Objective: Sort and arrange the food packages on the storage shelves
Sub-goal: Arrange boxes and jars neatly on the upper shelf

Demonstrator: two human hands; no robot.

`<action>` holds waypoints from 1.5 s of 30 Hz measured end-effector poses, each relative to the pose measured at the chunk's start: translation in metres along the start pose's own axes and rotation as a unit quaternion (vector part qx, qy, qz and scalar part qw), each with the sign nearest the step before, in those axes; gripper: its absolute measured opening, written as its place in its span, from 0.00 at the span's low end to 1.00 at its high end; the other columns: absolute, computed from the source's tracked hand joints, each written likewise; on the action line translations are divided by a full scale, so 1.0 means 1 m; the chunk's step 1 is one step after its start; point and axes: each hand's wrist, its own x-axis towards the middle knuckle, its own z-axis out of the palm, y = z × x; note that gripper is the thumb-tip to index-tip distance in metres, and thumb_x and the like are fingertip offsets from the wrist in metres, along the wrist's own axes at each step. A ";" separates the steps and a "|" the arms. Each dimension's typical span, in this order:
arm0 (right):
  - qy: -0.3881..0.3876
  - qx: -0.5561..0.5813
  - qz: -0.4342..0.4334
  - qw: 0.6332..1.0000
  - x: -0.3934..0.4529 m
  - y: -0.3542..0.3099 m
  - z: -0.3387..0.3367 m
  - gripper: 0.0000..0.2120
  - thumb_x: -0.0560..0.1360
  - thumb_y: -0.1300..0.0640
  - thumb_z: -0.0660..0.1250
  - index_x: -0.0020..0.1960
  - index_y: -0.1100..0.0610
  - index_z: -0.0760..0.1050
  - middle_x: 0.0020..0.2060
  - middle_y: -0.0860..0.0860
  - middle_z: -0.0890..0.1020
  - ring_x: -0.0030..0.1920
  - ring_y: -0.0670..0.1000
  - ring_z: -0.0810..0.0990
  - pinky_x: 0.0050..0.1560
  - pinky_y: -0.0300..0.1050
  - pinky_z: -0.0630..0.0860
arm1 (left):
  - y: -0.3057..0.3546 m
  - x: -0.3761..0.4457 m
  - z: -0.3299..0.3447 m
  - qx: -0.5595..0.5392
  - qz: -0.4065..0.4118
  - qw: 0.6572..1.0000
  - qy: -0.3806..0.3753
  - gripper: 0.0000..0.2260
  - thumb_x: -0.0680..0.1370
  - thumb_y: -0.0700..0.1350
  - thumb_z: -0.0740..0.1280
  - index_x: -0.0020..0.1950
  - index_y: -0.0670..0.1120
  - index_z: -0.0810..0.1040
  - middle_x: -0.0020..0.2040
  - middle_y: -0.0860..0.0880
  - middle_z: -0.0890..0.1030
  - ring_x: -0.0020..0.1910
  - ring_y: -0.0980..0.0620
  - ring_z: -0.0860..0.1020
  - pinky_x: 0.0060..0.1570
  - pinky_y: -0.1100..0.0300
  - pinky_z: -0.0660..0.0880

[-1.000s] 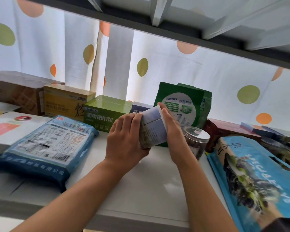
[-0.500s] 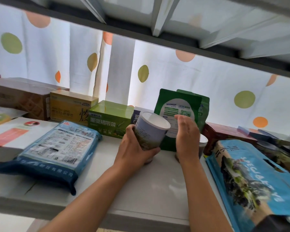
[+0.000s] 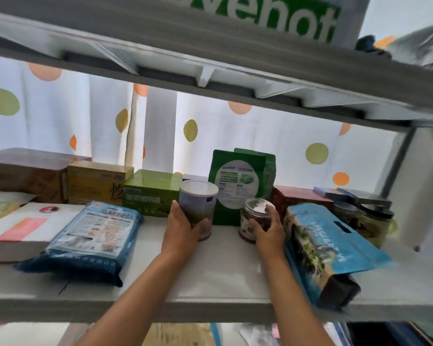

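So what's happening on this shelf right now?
A person is tidying food packages on a white shelf. The left hand grips a tall can standing upright on it. The right hand holds a small clear jar beside it, in front of a green pouch. Boxes and bags sit on either side.

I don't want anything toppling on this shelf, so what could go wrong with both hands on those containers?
The blue bag overhangs the shelf's front edge beside the right hand; a nudge might tip it off. The green pouch stands right behind the canister and small jar; pushing either back could knock it over.
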 end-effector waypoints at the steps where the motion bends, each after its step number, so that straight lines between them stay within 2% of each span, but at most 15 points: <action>1: 0.001 0.006 -0.002 1.000 -0.003 -0.002 -0.002 0.28 0.77 0.60 0.72 0.74 0.52 0.68 0.69 0.56 0.74 0.64 0.50 0.72 0.60 0.44 0.72 | 0.005 -0.004 -0.002 0.019 0.024 0.999 0.021 0.40 0.71 0.57 0.75 0.74 0.51 0.55 0.69 0.47 0.69 0.67 0.46 0.72 0.62 0.44 0.75; 5: -0.009 0.016 0.005 1.000 -0.017 -0.004 -0.005 0.28 0.75 0.57 0.75 0.72 0.45 0.69 0.70 0.53 0.74 0.68 0.52 0.73 0.67 0.52 0.75 | 0.025 -0.019 -0.014 0.123 0.248 0.941 0.194 0.19 0.78 0.43 0.65 0.66 0.41 0.65 0.58 0.40 0.73 0.54 0.46 0.74 0.52 0.51 0.77; 8: -0.021 0.057 0.017 0.998 -0.030 -0.003 -0.011 0.27 0.75 0.55 0.75 0.66 0.34 0.68 0.68 0.48 0.73 0.69 0.54 0.73 0.66 0.58 0.76 | 0.044 -0.036 -0.005 0.122 0.338 0.919 0.165 0.11 0.78 0.40 0.56 0.60 0.43 0.67 0.51 0.43 0.73 0.47 0.49 0.73 0.46 0.55 0.76; 10: -0.027 0.107 0.021 0.994 -0.040 -0.010 -0.017 0.26 0.76 0.56 0.74 0.67 0.37 0.69 0.66 0.46 0.72 0.67 0.52 0.74 0.62 0.51 0.78 | 0.055 -0.051 0.011 0.090 0.308 0.942 0.095 0.10 0.80 0.40 0.56 0.60 0.43 0.69 0.51 0.45 0.74 0.47 0.51 0.74 0.46 0.54 0.78; 12: -0.012 0.163 0.048 0.985 -0.044 -0.010 -0.020 0.26 0.76 0.58 0.74 0.70 0.44 0.69 0.66 0.48 0.74 0.64 0.51 0.75 0.56 0.43 0.79 | 0.061 -0.066 0.029 0.026 0.200 0.979 0.041 0.10 0.81 0.39 0.59 0.62 0.44 0.69 0.55 0.47 0.75 0.52 0.51 0.74 0.54 0.52 0.77; 17: 0.020 0.320 0.155 0.934 -0.046 0.001 -0.024 0.21 0.70 0.51 0.77 0.59 0.46 0.72 0.60 0.59 0.81 0.58 0.60 0.83 0.57 0.65 0.81 | 0.052 -0.072 0.052 -0.039 0.051 0.996 -0.067 0.21 0.83 0.50 0.58 0.75 0.44 0.63 0.70 0.44 0.70 0.68 0.48 0.69 0.69 0.47 0.69; 20: 0.006 0.330 0.168 0.929 -0.043 0.003 -0.025 0.17 0.75 0.56 0.74 0.58 0.47 0.71 0.58 0.60 0.81 0.57 0.60 0.83 0.54 0.63 0.82 | 0.050 -0.064 0.051 -0.079 -0.007 0.992 -0.100 0.23 0.84 0.54 0.57 0.76 0.43 0.64 0.69 0.43 0.73 0.65 0.48 0.73 0.64 0.52 0.73; 22: 0.001 0.325 0.171 0.930 -0.041 0.003 -0.024 0.16 0.76 0.56 0.74 0.58 0.48 0.71 0.58 0.61 0.81 0.56 0.60 0.83 0.53 0.61 0.83 | 0.051 -0.063 0.052 -0.104 -0.022 0.987 -0.124 0.22 0.84 0.55 0.56 0.72 0.43 0.69 0.64 0.44 0.77 0.58 0.50 0.77 0.52 0.62 0.75; 25: -0.022 0.325 0.170 0.930 -0.042 0.000 -0.027 0.17 0.76 0.55 0.73 0.62 0.51 0.71 0.56 0.60 0.82 0.55 0.62 0.84 0.45 0.56 0.84 | 0.052 -0.063 0.053 -0.112 -0.024 0.984 -0.134 0.20 0.84 0.56 0.54 0.70 0.46 0.72 0.58 0.47 0.80 0.54 0.54 0.78 0.44 0.68 0.72; 27: -0.055 0.335 0.168 0.925 -0.043 -0.001 -0.030 0.20 0.78 0.55 0.71 0.67 0.54 0.70 0.55 0.60 0.84 0.53 0.62 0.85 0.43 0.54 0.84 | 0.051 -0.062 0.053 -0.086 -0.020 0.989 -0.116 0.24 0.84 0.57 0.54 0.75 0.45 0.66 0.63 0.45 0.78 0.60 0.50 0.76 0.53 0.63 0.72; 30: -0.103 0.372 0.171 0.906 -0.044 -0.001 -0.033 0.17 0.81 0.56 0.65 0.69 0.56 0.71 0.54 0.60 0.85 0.51 0.60 0.86 0.51 0.58 0.82 | 0.047 -0.062 0.051 -0.030 0.024 0.995 -0.087 0.30 0.81 0.61 0.57 0.79 0.46 0.60 0.71 0.44 0.72 0.69 0.46 0.71 0.67 0.52 0.69; 33: -0.118 0.396 0.173 0.894 -0.045 -0.005 -0.034 0.16 0.82 0.53 0.60 0.67 0.57 0.75 0.57 0.61 0.83 0.53 0.58 0.85 0.54 0.56 0.81 | 0.051 -0.068 0.049 -0.030 0.100 0.992 -0.066 0.30 0.80 0.57 0.64 0.78 0.48 0.60 0.72 0.46 0.70 0.68 0.50 0.71 0.63 0.59 0.68; 36: -0.108 0.363 0.159 0.912 -0.044 -0.005 -0.031 0.22 0.80 0.40 0.60 0.66 0.53 0.77 0.58 0.58 0.84 0.59 0.57 0.83 0.61 0.58 0.78 | 0.055 -0.075 0.049 -0.027 0.181 0.982 -0.047 0.29 0.78 0.48 0.70 0.76 0.46 0.63 0.72 0.47 0.69 0.65 0.56 0.69 0.64 0.57 0.71; 40: -0.077 0.344 0.156 0.923 -0.042 -0.003 -0.024 0.28 0.73 0.35 0.66 0.65 0.53 0.79 0.58 0.60 0.84 0.61 0.62 0.81 0.62 0.63 0.76 | 0.052 -0.076 0.052 0.042 0.284 0.957 -0.033 0.31 0.72 0.43 0.76 0.72 0.44 0.66 0.70 0.45 0.70 0.68 0.52 0.69 0.67 0.56 0.70; 45: -0.095 0.414 0.185 0.886 -0.039 -0.002 -0.030 0.29 0.74 0.40 0.67 0.69 0.57 0.75 0.62 0.63 0.81 0.60 0.60 0.82 0.60 0.58 0.77 | 0.052 -0.075 0.052 -0.001 0.255 0.966 -0.033 0.38 0.70 0.52 0.78 0.74 0.48 0.63 0.69 0.49 0.70 0.66 0.55 0.70 0.64 0.60 0.70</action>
